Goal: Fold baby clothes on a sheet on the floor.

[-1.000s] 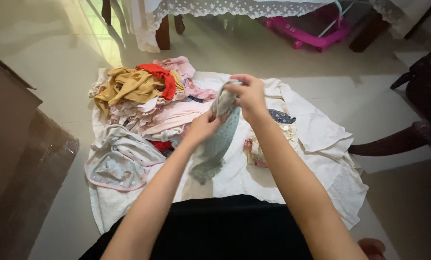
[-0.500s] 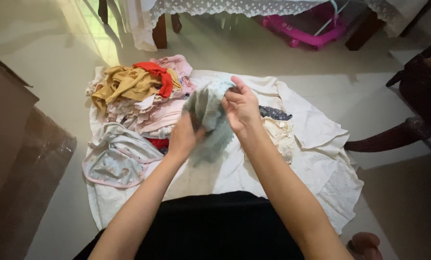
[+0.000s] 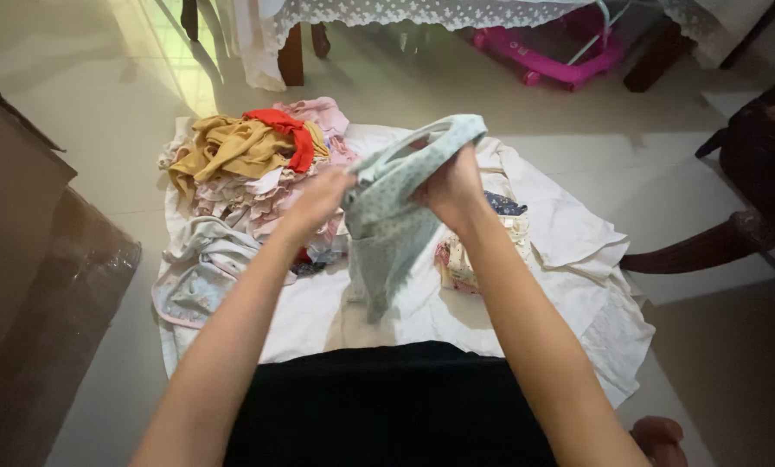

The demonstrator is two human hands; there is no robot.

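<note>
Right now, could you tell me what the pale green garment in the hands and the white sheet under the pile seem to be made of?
The pale green garment looks like soft knit cotton, matt, with tiny dots; it hangs limp and stretches between the left hand and right hand. The white sheet looks like thin woven cotton, matt and creased into soft folds. Neither fibre can be confirmed by sight.

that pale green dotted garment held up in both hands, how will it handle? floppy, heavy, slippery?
Likely floppy: the pale green garment hangs limp below the left hand and right hand, sagging between them. Probably light for its size, since pinches at its top edge alone carry it. Slipperiness can't be judged; it looks like matte cloth, so probably not slick.
</note>
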